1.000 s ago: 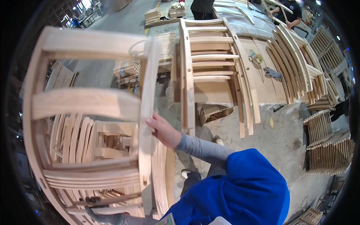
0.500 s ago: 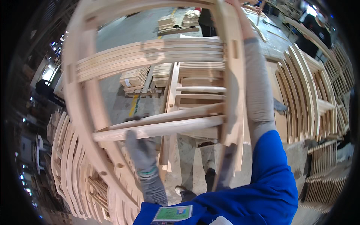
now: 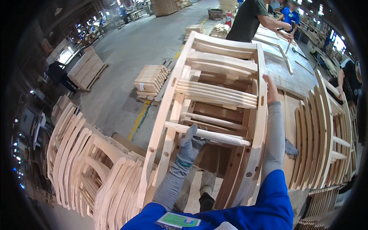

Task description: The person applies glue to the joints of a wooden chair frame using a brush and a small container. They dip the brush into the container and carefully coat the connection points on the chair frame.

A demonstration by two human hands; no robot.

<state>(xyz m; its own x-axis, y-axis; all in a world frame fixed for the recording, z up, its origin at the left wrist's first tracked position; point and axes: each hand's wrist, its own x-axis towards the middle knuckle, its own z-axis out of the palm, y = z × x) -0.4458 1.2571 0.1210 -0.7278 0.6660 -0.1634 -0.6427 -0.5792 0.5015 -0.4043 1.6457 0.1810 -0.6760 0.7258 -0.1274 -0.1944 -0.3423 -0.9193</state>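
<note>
A pale wooden chair back frame [image 3: 261, 126], with curved top rails, slats across the middle and a round lower rung [image 3: 224, 136], is held tilted in front of me. My left hand [image 3: 189, 145], in a grey glove, is closed around that rung left of its middle. Against the outer side of the right post, at about slat height, my right hand [image 3: 271, 90] grips the frame; the post partly hides its fingers. More similar frame parts show just behind and beneath; whether the held frame touches them I cannot tell.
Stacked curved chair frames [image 3: 115, 188] stand at my left, and more frames [image 3: 322, 130] at the right. A worktable [image 3: 281, 73] with loose parts lies far right, where a co-worker [image 3: 247, 19] bends over it. A grey glove [image 3: 291, 147] lies nearby. Palletised wood [image 3: 151, 79] sits on the floor.
The chair frame has moved away from me, lower and to the right, over the other frames. Both hands have kept their hold. My view has tilted up, showing more of the floor.
</note>
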